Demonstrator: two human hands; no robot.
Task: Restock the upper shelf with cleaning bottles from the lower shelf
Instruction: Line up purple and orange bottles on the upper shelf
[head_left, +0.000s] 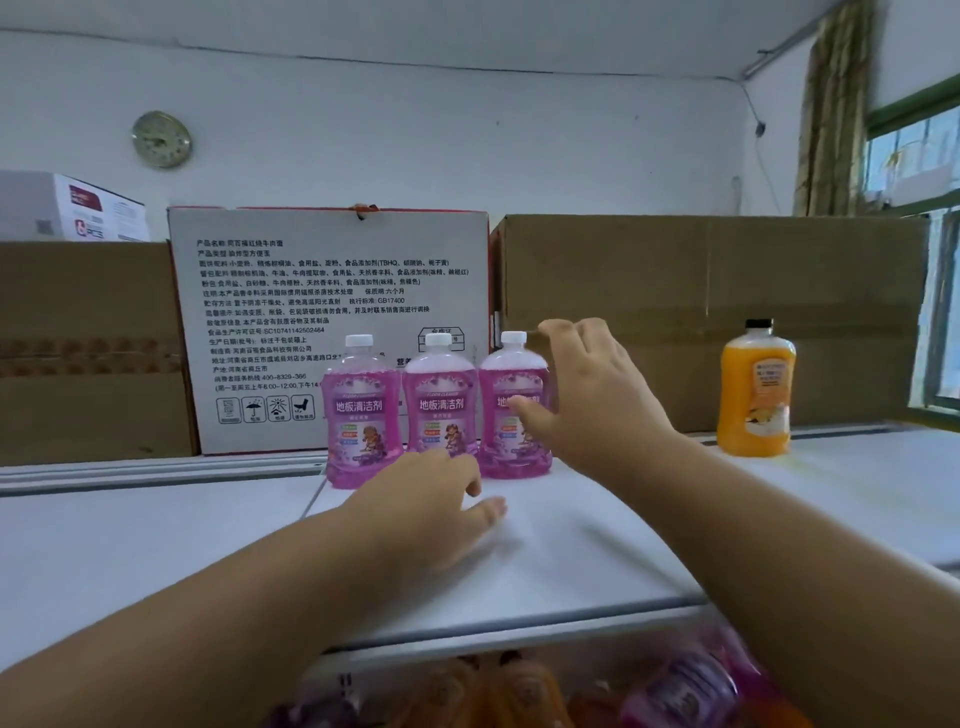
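While both arms are reaching over the front lip, the scene is reading as follows.
Upper shelf (597, 551): a white surface is running left to right, with its front edge crossing low in the view and a raised rail lying along the back.
Purple bottles: three are standing upright in a tight row near the back rail, the left bottle (361, 415), the middle bottle (440, 400) and the right bottle (511, 410), shoulders nearly touching.
Right hand (587, 395): it is spreading wide, with its fingers over the right bottle's cap side and its thumb across the label; whether it is pressing the bottle I cannot tell.
Left hand (431, 499): it is lying loosely open and low on the shelf, just in front of the middle bottle, holding nothing.
Orange bottle (756, 389): it is standing alone, well apart to the right.
Boxes: a printed white carton (332, 291) and a brown carton (727, 291) are closing off the back.
Open room: bare shelf is stretching between the row and the orange bottle, and across the whole front.
Lower shelf: blurred purple and orange bottles (685, 691) are showing beneath the front edge.
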